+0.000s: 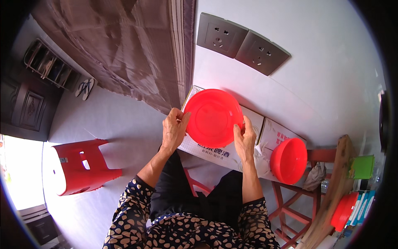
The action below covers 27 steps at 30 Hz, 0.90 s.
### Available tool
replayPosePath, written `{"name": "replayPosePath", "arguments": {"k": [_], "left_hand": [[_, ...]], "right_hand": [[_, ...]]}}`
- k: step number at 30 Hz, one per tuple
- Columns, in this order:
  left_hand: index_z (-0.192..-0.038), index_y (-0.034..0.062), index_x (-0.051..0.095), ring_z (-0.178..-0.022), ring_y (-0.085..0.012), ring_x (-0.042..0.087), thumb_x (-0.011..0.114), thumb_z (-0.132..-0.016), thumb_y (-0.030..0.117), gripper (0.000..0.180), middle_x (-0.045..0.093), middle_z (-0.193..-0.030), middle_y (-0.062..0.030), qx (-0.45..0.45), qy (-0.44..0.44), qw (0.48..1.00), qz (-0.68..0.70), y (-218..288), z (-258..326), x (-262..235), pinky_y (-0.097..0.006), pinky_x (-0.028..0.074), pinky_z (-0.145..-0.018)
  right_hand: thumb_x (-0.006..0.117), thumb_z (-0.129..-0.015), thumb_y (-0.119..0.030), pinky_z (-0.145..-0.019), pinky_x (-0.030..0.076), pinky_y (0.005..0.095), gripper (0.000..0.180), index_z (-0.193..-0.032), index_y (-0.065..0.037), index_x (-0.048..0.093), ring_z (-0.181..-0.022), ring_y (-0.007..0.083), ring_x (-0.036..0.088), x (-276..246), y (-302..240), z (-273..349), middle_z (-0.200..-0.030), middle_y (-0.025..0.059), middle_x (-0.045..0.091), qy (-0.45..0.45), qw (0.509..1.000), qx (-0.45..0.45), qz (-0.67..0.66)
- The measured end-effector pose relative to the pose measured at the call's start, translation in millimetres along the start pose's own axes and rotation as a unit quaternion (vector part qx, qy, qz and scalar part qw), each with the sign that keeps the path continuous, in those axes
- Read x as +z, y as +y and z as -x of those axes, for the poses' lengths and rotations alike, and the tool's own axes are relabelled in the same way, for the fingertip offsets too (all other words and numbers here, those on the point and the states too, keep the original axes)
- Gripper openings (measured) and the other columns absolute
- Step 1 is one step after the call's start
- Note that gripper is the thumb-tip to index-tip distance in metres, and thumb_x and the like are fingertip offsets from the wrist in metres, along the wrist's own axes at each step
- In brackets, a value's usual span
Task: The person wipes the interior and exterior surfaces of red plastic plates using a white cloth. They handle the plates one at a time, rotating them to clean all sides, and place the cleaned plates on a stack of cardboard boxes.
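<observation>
Between my two hands is a round red plastic basin [212, 118], its inside facing up at me. My left hand [174, 128] grips the left rim, thumb over the edge. At the right rim my right hand [245, 139] pinches the basin in the same way. Below it lies a white cardboard box [195, 148] with dark print, partly hidden by the basin. Another red basin [289, 161] sits tilted to the right, beside a crumpled whitish cloth or bag [262, 159].
A red plastic stool [85, 166] lies to the left. Brown curtain [124, 50] hangs at the far left, near slippers [85, 88] and a rack [49, 64]. Wall sockets [242, 43] are ahead. At right stand a wooden frame [331, 191], a green container [362, 167] and books [361, 208].
</observation>
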<state>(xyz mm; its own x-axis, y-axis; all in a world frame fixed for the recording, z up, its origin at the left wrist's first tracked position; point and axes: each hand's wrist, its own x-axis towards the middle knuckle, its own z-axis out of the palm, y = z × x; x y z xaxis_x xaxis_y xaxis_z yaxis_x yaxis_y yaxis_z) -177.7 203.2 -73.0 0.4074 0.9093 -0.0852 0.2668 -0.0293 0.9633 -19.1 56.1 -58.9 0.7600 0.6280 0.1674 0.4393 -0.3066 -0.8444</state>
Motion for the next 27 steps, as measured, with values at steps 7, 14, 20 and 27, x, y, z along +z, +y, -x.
{"name": "replayPosePath", "arguments": {"k": [7,14,20,27], "left_hand": [[-0.076,0.0011,0.045,-0.043,-0.0081,0.049,0.065,-0.085,0.012,0.024,0.050,-0.056,-0.0033,-0.001,0.017,0.998,0.053,-12,21,-1,-0.024,0.040,-0.039],[-0.089,0.0023,0.048,-0.060,-0.0113,0.047,0.068,-0.083,0.013,0.024,0.049,-0.079,-0.0054,0.049,0.067,0.997,0.003,-28,15,4,-0.025,0.041,-0.050],[-0.095,0.0031,0.053,-0.076,-0.0190,0.047,0.066,-0.083,0.017,0.023,0.051,-0.083,-0.0064,0.193,0.117,0.963,-0.149,3,34,16,-0.032,0.040,-0.070],[-0.078,0.0001,0.058,-0.070,-0.0221,0.053,0.066,-0.077,0.002,0.009,0.057,-0.074,-0.0100,0.287,-0.116,0.945,-0.102,57,98,108,-0.032,0.044,-0.064]], "right_hand": [[0.060,-0.082,-0.006,-0.056,0.046,0.0308,0.039,-0.119,0.000,0.050,-0.059,0.0181,0.056,-1,6,25,-0.077,0.0139,0.061,0.015,1.000,0.006,-0.018],[0.064,-0.084,-0.018,-0.058,0.047,0.0396,0.044,-0.119,0.004,0.048,-0.064,0.0347,0.060,5,24,23,-0.075,0.0210,0.059,0.000,1.000,0.007,-0.012],[0.063,-0.081,-0.008,-0.058,0.047,0.0379,0.026,-0.105,-0.001,0.054,-0.067,0.0304,0.059,-53,23,51,-0.079,0.0160,0.057,0.105,0.991,-0.072,0.044],[0.058,-0.082,0.001,-0.057,0.044,0.0321,0.008,-0.090,-0.001,0.060,-0.063,0.0204,0.056,-199,49,94,-0.073,0.0101,0.055,0.261,0.964,0.000,0.041]]}}
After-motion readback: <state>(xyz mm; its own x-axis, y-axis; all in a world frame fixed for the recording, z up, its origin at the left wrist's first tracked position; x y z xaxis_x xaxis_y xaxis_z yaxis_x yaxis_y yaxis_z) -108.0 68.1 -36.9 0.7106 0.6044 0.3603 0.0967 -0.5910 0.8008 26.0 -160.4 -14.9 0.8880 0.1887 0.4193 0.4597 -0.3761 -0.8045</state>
